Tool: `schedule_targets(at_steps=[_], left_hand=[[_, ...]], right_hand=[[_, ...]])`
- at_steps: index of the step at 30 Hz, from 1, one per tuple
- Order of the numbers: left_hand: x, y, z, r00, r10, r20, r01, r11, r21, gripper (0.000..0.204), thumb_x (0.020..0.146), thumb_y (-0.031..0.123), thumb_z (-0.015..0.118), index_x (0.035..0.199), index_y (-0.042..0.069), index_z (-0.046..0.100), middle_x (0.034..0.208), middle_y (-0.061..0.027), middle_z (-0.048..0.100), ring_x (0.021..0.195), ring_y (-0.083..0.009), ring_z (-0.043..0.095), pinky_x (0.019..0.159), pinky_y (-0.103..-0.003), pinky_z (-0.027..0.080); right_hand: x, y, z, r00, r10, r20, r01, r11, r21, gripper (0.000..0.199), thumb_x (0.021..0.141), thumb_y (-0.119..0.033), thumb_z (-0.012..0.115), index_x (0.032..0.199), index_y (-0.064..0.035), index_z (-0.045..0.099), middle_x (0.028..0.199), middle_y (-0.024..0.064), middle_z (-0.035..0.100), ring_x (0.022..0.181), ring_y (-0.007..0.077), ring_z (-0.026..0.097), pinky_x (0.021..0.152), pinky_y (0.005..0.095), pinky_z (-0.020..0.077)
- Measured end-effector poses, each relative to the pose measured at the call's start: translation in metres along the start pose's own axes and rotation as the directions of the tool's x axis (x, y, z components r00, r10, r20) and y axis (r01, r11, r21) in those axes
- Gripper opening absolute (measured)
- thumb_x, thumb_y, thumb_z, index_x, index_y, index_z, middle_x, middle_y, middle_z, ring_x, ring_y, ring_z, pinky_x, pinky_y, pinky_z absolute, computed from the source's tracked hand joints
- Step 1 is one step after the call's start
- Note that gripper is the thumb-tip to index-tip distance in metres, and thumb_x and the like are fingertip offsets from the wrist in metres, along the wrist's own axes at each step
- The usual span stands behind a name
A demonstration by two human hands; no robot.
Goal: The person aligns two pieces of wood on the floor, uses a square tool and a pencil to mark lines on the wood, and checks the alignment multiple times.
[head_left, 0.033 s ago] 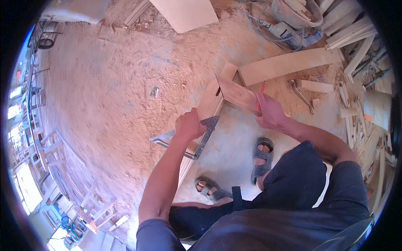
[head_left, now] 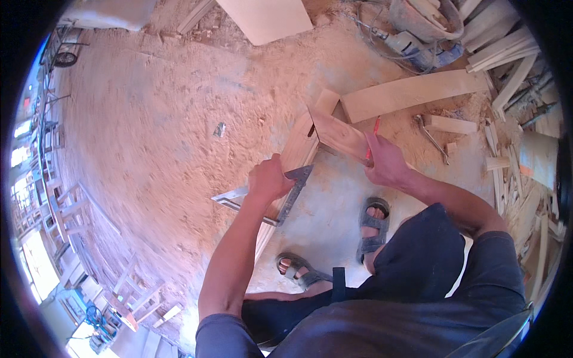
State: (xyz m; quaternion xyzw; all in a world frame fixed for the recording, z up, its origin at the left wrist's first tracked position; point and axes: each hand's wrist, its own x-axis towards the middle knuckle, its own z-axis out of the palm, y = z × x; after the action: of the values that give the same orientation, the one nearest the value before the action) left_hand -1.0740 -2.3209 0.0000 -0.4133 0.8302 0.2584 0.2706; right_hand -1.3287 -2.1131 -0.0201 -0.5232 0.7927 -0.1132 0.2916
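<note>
My left hand (head_left: 270,180) is closed over a dark metal carpenter's square (head_left: 295,194), pressing it on a long wooden board (head_left: 296,149) that slants away from me. The square's lighter arm sticks out past the board on the left. Around the near end of a shorter wooden board (head_left: 339,136), the fingers of my right hand (head_left: 387,162) are wrapped. Its angled far end touches the long board, close to a dark slot. A red pencil (head_left: 376,126) pokes up from my right hand, tucked between the fingers.
A wide plank (head_left: 412,95) lies beyond my right hand, with a wood block (head_left: 449,123) and a metal bar tool (head_left: 434,140) nearer. A power drill (head_left: 406,45) rests by a bucket (head_left: 427,21) at the far right. Scrap wood is heaped along the right; sawdust covers the floor.
</note>
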Motion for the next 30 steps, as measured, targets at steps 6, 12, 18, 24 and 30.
schedule_targets(at_steps=[6,12,18,24,30], left_hand=[[0.0007,0.001,0.0007,0.999,-0.026,-0.026,0.023,0.994,-0.105,0.052,0.072,0.034,0.083,0.116,0.009,0.069,0.103,-0.02,0.075,0.103,-0.0392,0.072,0.091,-0.049,0.057],[0.003,-0.0021,0.0045,0.997,-0.016,-0.075,0.008,0.993,-0.116,0.054,0.073,0.035,0.082,0.12,0.012,0.07,0.105,-0.0185,0.076,0.103,-0.0381,0.072,0.091,-0.048,0.058],[0.0002,-0.0018,0.0024,0.995,-0.032,-0.096,0.018,0.989,-0.147,0.059,0.071,0.037,0.085,0.123,0.012,0.071,0.102,-0.0192,0.076,0.1,-0.0378,0.073,0.089,-0.048,0.058],[-0.0011,0.0005,-0.0022,0.997,-0.028,-0.071,0.017,0.989,-0.148,0.054,0.073,0.037,0.083,0.119,0.011,0.07,0.099,-0.019,0.076,0.098,-0.0376,0.073,0.087,-0.048,0.058],[0.0006,-0.0023,-0.0033,0.999,-0.039,-0.013,0.036,0.986,-0.161,0.058,0.073,0.036,0.084,0.123,0.011,0.068,0.102,-0.0189,0.075,0.1,-0.0374,0.073,0.086,-0.048,0.058]], right_hand=[[-0.0033,-0.0037,0.0047,0.996,0.009,-0.087,-0.011,1.0,-0.029,0.049,0.071,-0.008,0.072,0.112,-0.0012,0.046,0.1,0.0245,0.062,0.094,0.044,0.065,0.077,0.0549,0.054],[-0.0002,-0.0015,0.0045,0.999,0.003,-0.044,-0.006,0.999,-0.047,0.057,0.07,-0.009,0.073,0.12,0.0006,0.047,0.102,0.0245,0.062,0.096,0.0436,0.065,0.078,0.0546,0.0552],[0.0019,-0.0033,0.0063,0.997,-0.003,-0.074,-0.005,0.995,-0.097,0.065,0.069,-0.01,0.074,0.126,0.0005,0.045,0.104,0.0259,0.063,0.097,0.0453,0.066,0.08,0.0543,0.056],[0.0042,-0.0041,0.0057,0.999,0.041,-0.027,-0.044,0.993,-0.107,0.071,0.069,-0.009,0.075,0.131,0.0012,0.043,0.105,0.0262,0.063,0.1,0.0457,0.065,0.08,0.0542,0.056],[0.0028,-0.0079,0.0038,0.999,0.04,-0.033,-0.042,0.995,-0.087,0.075,0.068,-0.009,0.075,0.135,0.0009,0.043,0.106,0.0258,0.062,0.1,0.046,0.064,0.08,0.055,0.0553]])
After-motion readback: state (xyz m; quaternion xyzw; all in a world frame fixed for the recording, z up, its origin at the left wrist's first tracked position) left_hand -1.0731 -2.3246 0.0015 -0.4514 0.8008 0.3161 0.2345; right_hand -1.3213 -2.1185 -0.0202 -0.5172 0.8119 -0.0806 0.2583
